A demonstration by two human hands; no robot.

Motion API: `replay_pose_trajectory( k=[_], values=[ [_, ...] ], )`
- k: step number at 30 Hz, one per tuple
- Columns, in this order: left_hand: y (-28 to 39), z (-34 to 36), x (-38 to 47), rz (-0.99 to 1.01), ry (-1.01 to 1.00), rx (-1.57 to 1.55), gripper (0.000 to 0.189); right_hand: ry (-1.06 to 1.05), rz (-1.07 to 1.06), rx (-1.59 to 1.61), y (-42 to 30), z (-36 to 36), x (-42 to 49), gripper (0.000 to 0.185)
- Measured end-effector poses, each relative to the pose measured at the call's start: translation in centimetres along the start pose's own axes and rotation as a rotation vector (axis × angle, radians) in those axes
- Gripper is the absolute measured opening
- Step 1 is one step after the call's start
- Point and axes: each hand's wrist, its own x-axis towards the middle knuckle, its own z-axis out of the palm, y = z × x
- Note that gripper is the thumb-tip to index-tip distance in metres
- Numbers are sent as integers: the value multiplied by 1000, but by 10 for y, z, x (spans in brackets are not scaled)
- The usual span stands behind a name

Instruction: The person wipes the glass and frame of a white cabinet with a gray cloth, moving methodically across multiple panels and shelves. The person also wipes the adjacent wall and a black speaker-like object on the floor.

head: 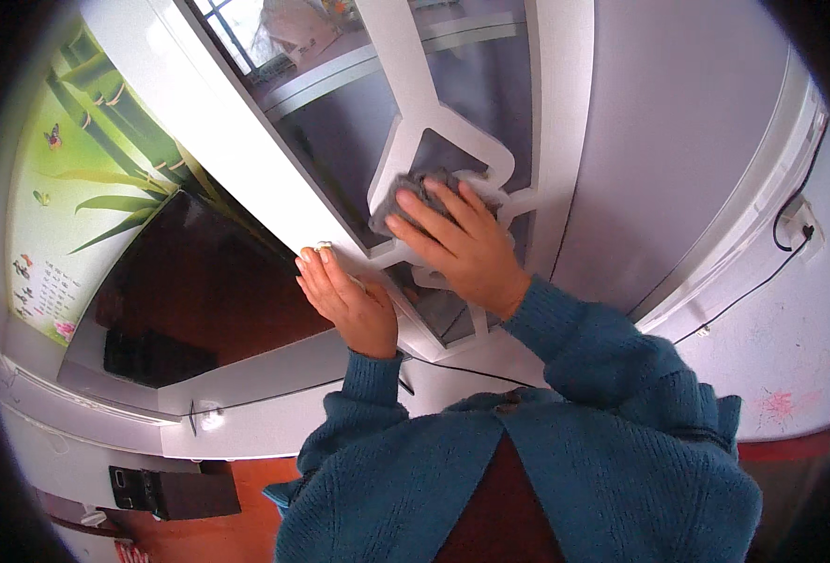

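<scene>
My right hand [464, 253] presses a grey cloth [408, 200] against the white lattice [415, 105] on a glazed cabinet door. Its fingers are spread over the cloth, hiding part of the lattice behind. Lower and to the left, my left hand [351, 302] lies along the white door frame [260, 162]. Its fingers are straight and close together, the tips beside a small knob [323, 245]. Whether it grips the frame cannot be seen. Dark glass panes [344, 134] fill the door, and shelves with a bag show through or reflect in them.
At left a large dark television screen [225, 295] stands before a bamboo-patterned wall panel [42, 211] bearing writing. A black cable [745, 292] runs along the wall at right to a socket [802, 229]. A dark box-like object [175, 492] is near the reddish floor [253, 492].
</scene>
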Motion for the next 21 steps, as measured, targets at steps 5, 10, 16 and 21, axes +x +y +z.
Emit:
replay_pose_trajectory(
  k=[5, 10, 16, 21],
  values=[
    [-5, 3, -5, 1, -35, 10, 71, -96, -36, 13, 1, 7, -29, 49],
    [-3, 0, -4, -2, -24, -18, 74, -277, -69, -1, -1, 6, -72, 43],
    [-2, 1, -3, 2, -16, -20, 75, -335, 88, 58, -7, -21, -72, 39],
    [-2, 4, -5, -8, 7, 26, 74, 45, 106, 91, -7, -48, -44, 35]
  ],
)
